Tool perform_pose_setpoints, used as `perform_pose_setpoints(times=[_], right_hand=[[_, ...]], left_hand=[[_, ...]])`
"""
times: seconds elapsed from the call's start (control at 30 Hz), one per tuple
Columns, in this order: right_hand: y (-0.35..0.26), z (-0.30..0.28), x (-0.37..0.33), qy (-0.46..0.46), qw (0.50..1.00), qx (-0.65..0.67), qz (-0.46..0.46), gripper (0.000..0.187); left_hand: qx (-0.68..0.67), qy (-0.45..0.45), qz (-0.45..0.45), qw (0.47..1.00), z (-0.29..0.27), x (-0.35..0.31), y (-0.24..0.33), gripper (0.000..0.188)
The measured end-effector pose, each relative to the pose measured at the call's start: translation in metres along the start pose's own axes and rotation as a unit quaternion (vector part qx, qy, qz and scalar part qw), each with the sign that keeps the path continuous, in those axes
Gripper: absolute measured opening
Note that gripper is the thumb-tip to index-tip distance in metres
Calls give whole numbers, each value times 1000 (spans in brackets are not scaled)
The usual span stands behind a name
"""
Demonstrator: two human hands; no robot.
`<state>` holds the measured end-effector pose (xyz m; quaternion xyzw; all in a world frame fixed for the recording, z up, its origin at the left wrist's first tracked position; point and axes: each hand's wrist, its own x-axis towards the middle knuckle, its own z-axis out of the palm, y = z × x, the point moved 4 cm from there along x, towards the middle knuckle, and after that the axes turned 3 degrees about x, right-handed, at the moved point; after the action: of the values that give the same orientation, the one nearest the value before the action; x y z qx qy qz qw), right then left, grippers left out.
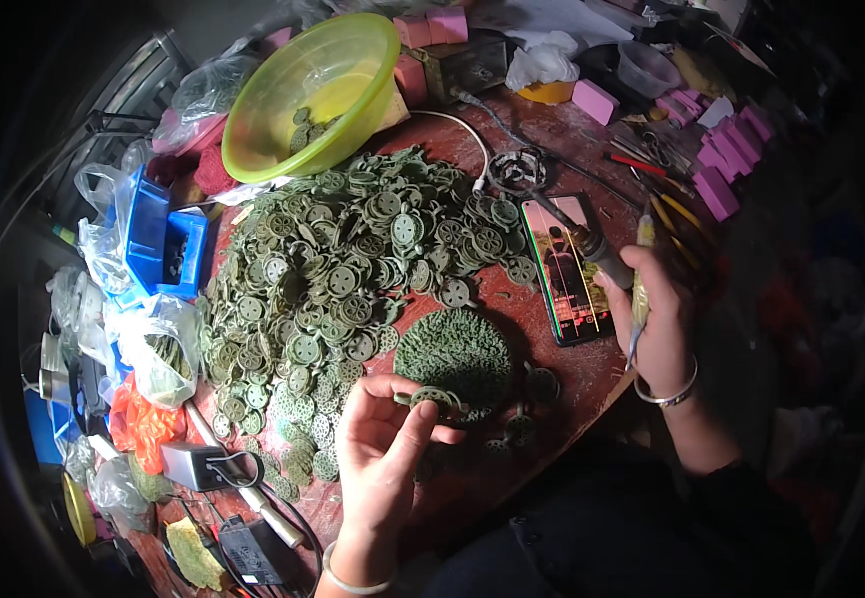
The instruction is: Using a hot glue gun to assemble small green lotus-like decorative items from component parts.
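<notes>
Since it is small, thin and pierced, the disc [439, 395] looks light and fairly stiff, though its cutouts and small side loops could well snap if squeezed hard. It sits over the near edge of the round green pad [452, 349], pinched between thumb and fingers of the left hand [380, 444]; whether it touches the pad I cannot tell. Holding it by the rim, clear of the loops, seems safest, and a smooth face may slip. The right hand [664, 319] grasps a corded tool [604, 261] and a slim pick [642, 279] together, beside the phone [564, 269].
</notes>
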<state>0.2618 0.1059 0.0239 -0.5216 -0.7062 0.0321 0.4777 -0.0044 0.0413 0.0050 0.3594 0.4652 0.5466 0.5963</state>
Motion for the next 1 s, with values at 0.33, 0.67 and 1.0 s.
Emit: perform_pose_setpoints(times=[0.33,0.67,1.0], right_hand=[[-12,-9,-19,-26,997,37,-61,32],[-25,-10,-57,-209,971,-13,-116,37],[-31,-11,-57,-203,971,-55,-114,34]], left_hand=[[50,42,-4,998,-1,1,5,24],[57,66,-4,996,-5,3,2,26],[55,80,-5,995,-7,2,2,28]])
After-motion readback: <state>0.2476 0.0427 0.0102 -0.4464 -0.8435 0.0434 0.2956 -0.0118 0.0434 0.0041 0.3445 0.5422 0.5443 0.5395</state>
